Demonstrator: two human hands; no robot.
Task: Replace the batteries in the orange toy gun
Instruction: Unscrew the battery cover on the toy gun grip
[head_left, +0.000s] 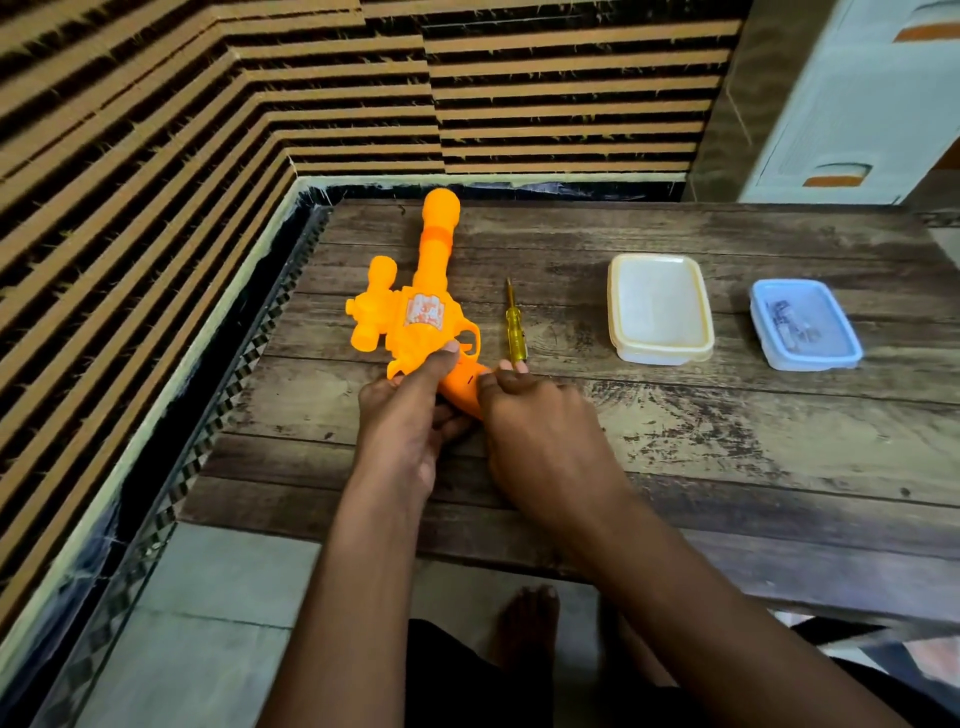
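The orange toy gun (418, 306) lies on its side on the wooden table (675, 441), barrel pointing away from me. My left hand (410, 415) is wrapped around the gun's grip, thumb pressed near the trigger guard. My right hand (535, 431) holds the lower end of the same grip from the right, fingers curled on it. A yellow-handled screwdriver (515, 327) lies just right of the gun, its handle end close to my right fingertips. No batteries show on the gun itself.
A white lidded plastic box (660, 309) sits right of the screwdriver. Farther right is a blue-lidded clear box (804, 325) with small dark items inside. A striped wall runs along the table's left and far sides. My foot (527, 623) shows below the table edge.
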